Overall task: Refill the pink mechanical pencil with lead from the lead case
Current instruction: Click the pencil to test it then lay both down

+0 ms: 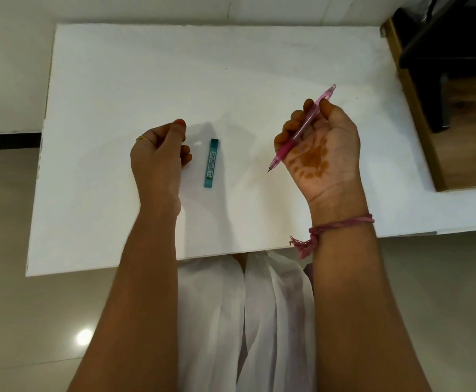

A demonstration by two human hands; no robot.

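Note:
The pink mechanical pencil [302, 128] is gripped in my right hand [320, 148], palm turned up, above the right half of the white table [174, 80]. Its tip points down and to the left; its cap end sticks out past my fingers at the upper right. The teal lead case [211, 163] lies flat on the table between my hands, long side running away from me. My left hand [157, 154] hovers just left of the case with fingers curled in. It may be pinching something tiny, but nothing shows clearly.
A dark piece of furniture with a wooden frame [440, 80] stands close to the table's right edge. White cloth on my lap [248, 306] lies under the near table edge. Tiled floor surrounds the table on the left.

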